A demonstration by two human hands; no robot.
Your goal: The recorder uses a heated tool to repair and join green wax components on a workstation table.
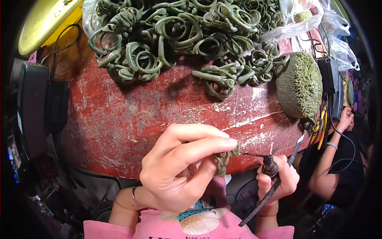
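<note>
My left hand (179, 163) pinches a small green curled piece (223, 163) with beaded texture between thumb and fingers, just beyond the table's front edge. Right of it, my right hand (280, 175) is closed on a dark pen-like tool (269, 166) with a thin needle tip. That tip points left and stops a little short of the green piece. The same hand also holds a slim tool with a dark textured shaft (258, 205) and, at its upper end, a flat silver blade (297, 148). My fingers hide part of both tools.
A large heap of green tentacle-like coils (179, 32) covers the far side of the worn red table (107, 119). A pitted green block (299, 85) stands at the right near clear plastic bags (338, 44). Dark boxes with cables (55, 103) are at left. Another person's arm (330, 163) shows at right.
</note>
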